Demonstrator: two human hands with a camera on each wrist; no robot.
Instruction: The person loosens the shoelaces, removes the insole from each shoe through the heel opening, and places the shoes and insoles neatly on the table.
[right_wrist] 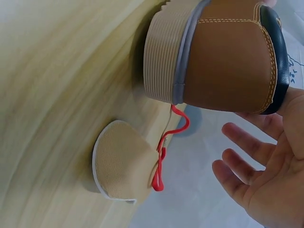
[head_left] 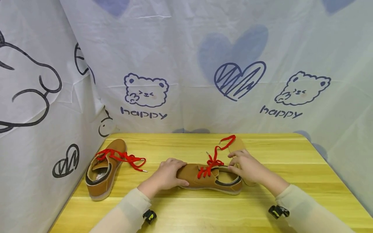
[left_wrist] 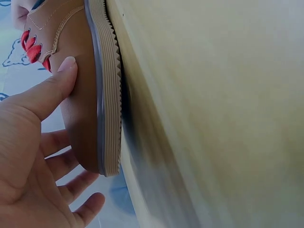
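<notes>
A brown shoe (head_left: 190, 173) with red laces (head_left: 208, 170) lies lengthwise across the table, toe to the left, sole down. My left hand (head_left: 169, 174) grips its toe, thumb on the near side and fingers round the far side. At the heel, my right hand (head_left: 247, 165) touches the dark collar (right_wrist: 280, 61), its thumb tip hidden by the shoe and its other fingers loosely spread. Partly hidden behind the heel and this hand is a beige insole (head_left: 237, 144), which shows more fully as an insole (right_wrist: 123, 161) in the right wrist view.
At the table's left edge stands a second brown shoe (head_left: 105, 181), its red laces (head_left: 131, 158) trailing to the right. A printed white cloth (head_left: 183, 64) hangs behind and beside the wooden table (head_left: 180, 213).
</notes>
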